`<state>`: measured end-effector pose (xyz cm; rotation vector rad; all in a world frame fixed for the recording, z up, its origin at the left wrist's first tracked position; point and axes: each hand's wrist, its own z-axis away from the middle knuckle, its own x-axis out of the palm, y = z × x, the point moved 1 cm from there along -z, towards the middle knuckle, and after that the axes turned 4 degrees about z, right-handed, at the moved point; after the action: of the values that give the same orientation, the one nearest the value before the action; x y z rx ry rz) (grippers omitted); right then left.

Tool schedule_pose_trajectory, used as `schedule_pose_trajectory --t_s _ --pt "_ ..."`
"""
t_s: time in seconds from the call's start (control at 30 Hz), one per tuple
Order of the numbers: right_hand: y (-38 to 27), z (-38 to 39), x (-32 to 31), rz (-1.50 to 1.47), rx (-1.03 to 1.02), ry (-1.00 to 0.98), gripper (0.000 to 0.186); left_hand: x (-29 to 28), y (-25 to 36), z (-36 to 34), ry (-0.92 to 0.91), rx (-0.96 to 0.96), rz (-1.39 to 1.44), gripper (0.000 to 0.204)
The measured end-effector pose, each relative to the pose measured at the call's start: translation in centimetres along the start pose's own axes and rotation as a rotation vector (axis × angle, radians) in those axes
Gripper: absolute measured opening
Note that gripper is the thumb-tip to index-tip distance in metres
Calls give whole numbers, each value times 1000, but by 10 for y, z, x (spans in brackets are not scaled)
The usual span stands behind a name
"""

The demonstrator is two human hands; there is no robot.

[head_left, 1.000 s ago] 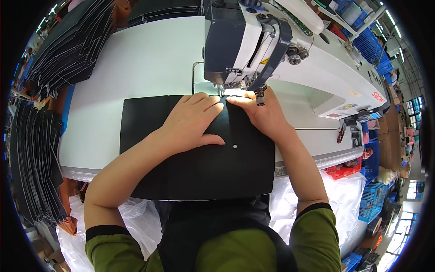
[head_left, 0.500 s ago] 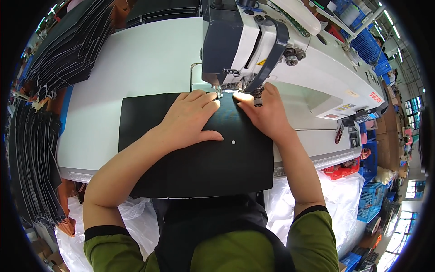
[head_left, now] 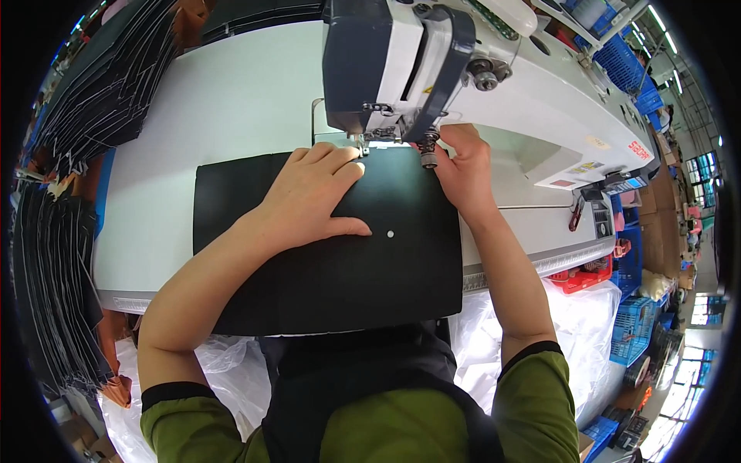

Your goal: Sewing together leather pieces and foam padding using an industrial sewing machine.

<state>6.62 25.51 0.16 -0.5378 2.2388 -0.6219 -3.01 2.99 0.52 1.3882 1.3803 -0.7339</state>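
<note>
A black rectangular panel (head_left: 332, 289) with a small white dot lies on the sewing machine's table, its far edge at the presser foot (head_left: 363, 147). My left hand (head_left: 309, 193) rests palm down on the panel, fingers stretched toward the foot and thumb spread apart. Beside the foot, my right hand (head_left: 467, 166) is bent in at the panel's far right corner. Its fingers are curled, and their tips are partly hidden behind the round spring knob (head_left: 428, 158) on the machine head (head_left: 378, 69). What they pinch, if anything, is hidden.
Stacks of black panels (head_left: 58, 285) stand at the left, with another stack (head_left: 108, 85) farther back. The machine arm (head_left: 556, 116) spans the right side. A ruler strip (head_left: 540, 266) runs along the table's front edge. White plastic sheeting (head_left: 509, 332) hangs below; a red basket (head_left: 583, 276) is at right.
My right hand has come off the panel's right part and curled in beside the spring knob. My left hand stays on the panel. The whole view has shifted slightly.
</note>
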Motion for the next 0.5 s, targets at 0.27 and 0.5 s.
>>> schedule_pose_trajectory --t_s 0.27,0.5 --pt "1 -5 -5 181 -208 -41 13 -2 5 5 -12 -21 23 68" --pt "-13 17 2 171 -364 -338 24 -6 3 7 -81 -53 -1 73"
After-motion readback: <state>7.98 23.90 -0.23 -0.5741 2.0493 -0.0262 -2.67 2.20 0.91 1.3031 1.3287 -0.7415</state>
